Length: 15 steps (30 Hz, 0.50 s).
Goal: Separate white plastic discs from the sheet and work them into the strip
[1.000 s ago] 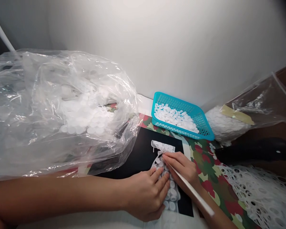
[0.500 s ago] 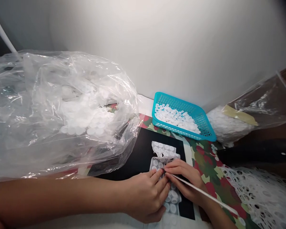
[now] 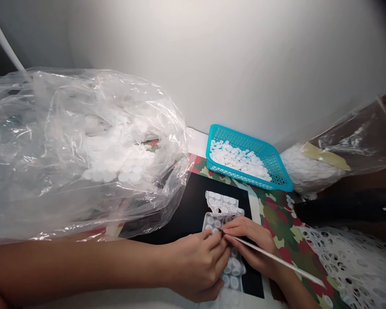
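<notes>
A sheet of small round white plastic pieces [image 3: 234, 282] lies on a black mat [image 3: 176, 223], partly covered by my hands. My left hand [image 3: 199, 264] comes in from the left, its fingers curled and pressed together over the sheet's middle. Against its fingertips, my right hand [image 3: 252, 242] pinches a thin white stick [image 3: 286, 265] whose tip end looks dark. The stick slants down to the right, past the wrist. What lies under the fingertips is hidden. Just beyond the hands is a shorter piece of similar sheet [image 3: 223, 201].
A turquoise basket [image 3: 247, 175] with many small white discs stands behind. A large clear plastic bag [image 3: 51, 184] of white pieces fills the left. To the right are another filled bag [image 3: 312, 171], a black object [image 3: 347, 208] and white perforated sheets [image 3: 350, 266] on a patterned cloth [image 3: 283, 227].
The stick has shifted slightly in my right hand, and its dark tip end shows more at the fingertips. Both hands stay nearly in place.
</notes>
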Motion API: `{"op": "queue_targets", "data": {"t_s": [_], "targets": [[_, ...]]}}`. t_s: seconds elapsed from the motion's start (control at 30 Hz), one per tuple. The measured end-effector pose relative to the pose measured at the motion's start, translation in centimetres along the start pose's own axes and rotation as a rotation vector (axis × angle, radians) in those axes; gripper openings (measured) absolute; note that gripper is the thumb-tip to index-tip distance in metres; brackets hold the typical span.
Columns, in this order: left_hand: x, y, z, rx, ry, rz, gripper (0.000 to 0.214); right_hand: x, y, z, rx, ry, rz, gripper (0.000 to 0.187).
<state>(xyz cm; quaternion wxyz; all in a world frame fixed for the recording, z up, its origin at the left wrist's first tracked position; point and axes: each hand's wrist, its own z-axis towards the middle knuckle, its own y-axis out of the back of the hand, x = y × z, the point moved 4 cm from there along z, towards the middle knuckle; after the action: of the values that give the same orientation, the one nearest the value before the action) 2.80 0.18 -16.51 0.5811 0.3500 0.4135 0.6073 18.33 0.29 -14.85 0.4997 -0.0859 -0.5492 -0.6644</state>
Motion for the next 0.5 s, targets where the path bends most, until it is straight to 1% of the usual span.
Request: {"op": "queue_targets", "data": {"t_s": [0.1,0.17,0.27,0.33,0.4,0.5], "targets": [[0.0,-0.1,-0.1,-0.011,0.001,0.014,0.051,-0.2,-0.2,0.0,-0.004,0.011,-0.038,0.019],[-0.1,-0.3,-0.1,-0.003,0.0,0.012,0.051,-0.1,-0.3,-0.1,-0.003,0.066,-0.107,0.018],[-0.2,-0.4,0.0,0.014,-0.009,-0.003,0.048,0.6,-0.6,-0.5,0.003,0.231,-0.333,0.021],[-0.2,-0.3,0.1,0.02,-0.016,0.005,0.047,1.1,-0.7,-0.8,-0.009,0.29,-0.503,0.023],[-0.3,-0.2,0.1,0.017,-0.024,0.029,0.047,1.3,-0.8,-1.0,-0.039,0.28,-0.608,0.024],[-0.3,-0.1,0.2,0.004,-0.028,0.063,0.049,1.2,-0.9,-1.3,-0.074,0.24,-0.628,0.024]]}}
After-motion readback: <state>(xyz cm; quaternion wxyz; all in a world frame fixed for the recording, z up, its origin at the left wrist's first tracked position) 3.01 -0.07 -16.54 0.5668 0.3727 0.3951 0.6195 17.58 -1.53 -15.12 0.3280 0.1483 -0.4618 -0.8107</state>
